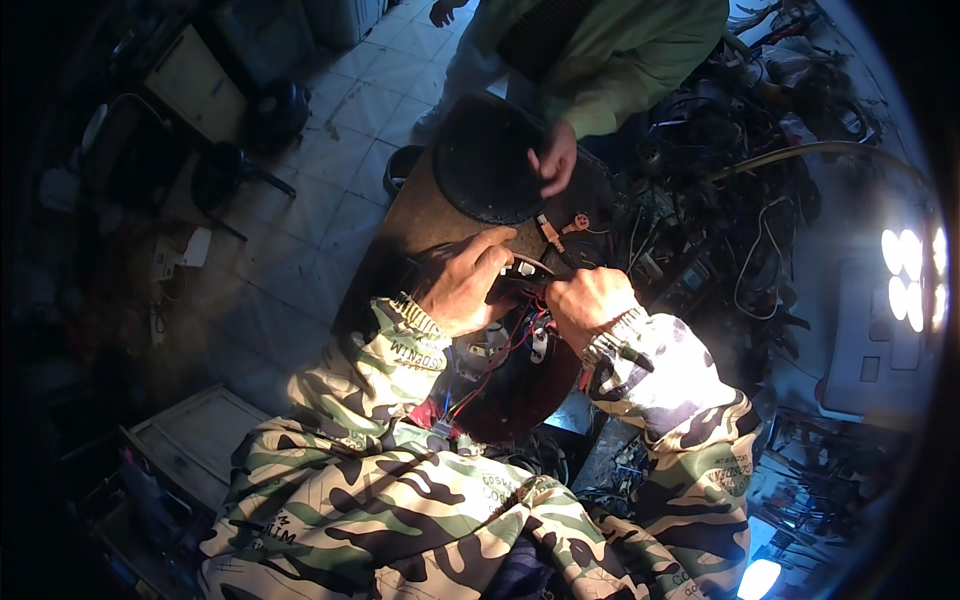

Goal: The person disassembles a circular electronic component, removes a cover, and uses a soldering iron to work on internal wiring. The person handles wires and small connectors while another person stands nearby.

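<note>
A round, dark red appliance housing [525, 392] stands open in front of me, with red, blue and other wires [512, 345] and metal parts showing inside. My left hand [460, 285] is closed round a dark curved part [520, 278] with small white pieces, at the housing's far side. At the other end of this part, my right hand [592, 308] is closed, its fingers bent near some red wires. Whatever lies between the right fingertips is hidden.
Beyond my hands, a black round disc [480, 160] lies on a brown tabletop [405, 225], beside a cable plug [576, 224]. Another person's hand [556, 160] hovers over the disc. Tangled cables and parts [720, 200] crowd the right; a pan-like object [220, 175] lies left.
</note>
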{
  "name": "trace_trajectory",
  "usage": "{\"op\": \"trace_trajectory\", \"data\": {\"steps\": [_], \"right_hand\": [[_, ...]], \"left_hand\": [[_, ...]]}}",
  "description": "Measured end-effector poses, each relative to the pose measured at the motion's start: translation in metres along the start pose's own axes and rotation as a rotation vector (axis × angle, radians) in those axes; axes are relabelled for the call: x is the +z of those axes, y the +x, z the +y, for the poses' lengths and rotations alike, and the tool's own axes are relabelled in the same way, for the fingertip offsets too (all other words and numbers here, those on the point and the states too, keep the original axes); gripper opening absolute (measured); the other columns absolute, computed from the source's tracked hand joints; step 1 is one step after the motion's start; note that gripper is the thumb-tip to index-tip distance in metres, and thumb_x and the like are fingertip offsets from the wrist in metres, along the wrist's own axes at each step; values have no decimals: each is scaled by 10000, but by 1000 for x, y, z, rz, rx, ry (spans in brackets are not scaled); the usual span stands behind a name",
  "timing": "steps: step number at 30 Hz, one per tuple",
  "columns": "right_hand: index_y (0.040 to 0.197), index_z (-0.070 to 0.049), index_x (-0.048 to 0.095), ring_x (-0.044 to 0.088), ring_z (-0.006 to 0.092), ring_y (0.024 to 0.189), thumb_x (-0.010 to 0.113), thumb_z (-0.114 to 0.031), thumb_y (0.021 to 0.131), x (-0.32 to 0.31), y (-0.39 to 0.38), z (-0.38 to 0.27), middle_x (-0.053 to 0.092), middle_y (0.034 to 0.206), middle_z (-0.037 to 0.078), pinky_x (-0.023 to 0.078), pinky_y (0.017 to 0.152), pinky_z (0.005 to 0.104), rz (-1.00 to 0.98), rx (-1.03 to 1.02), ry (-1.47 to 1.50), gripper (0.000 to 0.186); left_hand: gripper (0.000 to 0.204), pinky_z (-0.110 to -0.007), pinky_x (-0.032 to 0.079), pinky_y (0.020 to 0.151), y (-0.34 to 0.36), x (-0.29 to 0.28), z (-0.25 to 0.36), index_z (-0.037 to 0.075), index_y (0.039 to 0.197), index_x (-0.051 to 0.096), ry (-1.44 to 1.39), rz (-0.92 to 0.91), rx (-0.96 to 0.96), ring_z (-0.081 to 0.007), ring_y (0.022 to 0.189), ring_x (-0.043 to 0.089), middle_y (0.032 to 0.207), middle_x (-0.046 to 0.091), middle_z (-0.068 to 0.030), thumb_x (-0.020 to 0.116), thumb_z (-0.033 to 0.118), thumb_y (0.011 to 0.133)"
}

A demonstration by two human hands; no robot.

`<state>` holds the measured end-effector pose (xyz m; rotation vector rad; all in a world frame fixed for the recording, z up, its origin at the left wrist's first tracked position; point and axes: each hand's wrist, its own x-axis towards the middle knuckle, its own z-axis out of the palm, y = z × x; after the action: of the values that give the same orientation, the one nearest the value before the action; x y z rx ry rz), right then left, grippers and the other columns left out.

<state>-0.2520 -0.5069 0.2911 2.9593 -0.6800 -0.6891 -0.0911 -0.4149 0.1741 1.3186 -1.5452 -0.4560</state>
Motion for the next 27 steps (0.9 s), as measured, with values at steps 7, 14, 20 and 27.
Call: {"op": "trace_trajectory", "data": {"steps": [7,14,20,27], "right_hand": [[811,-114,731,725,293,683,659,-241,839,-1,4,3,690,686,123,571,585,407,-38,3,11,149],[849,-114,725,707,357,722,694,-436,876,12,10,23,693,703,145,565,649,455,-41,-3,168,325],[878,-111,744,710,358,746,715,-431,857,15,25,29,700,720,161,569,669,452,-111,-91,179,322],[827,-75,706,695,343,624,668,-253,816,35,2,43,659,644,145,548,525,446,110,-287,214,183]], "left_hand": [[506,-411,570,859,-3,2,-5,43,1021,604,90,0,-10,-347,1103,649,1276,608,-158,884,53,600],[366,-434,528,870,-1,-5,10,64,952,682,379,-82,11,-274,1093,612,1217,648,-73,827,154,628],[363,-441,496,868,-4,-3,6,56,920,664,422,-71,51,-286,1091,608,1187,649,-88,822,190,622],[493,-439,493,880,4,-3,10,77,990,605,287,-131,32,-295,1105,624,1273,627,-95,862,196,586]]}}
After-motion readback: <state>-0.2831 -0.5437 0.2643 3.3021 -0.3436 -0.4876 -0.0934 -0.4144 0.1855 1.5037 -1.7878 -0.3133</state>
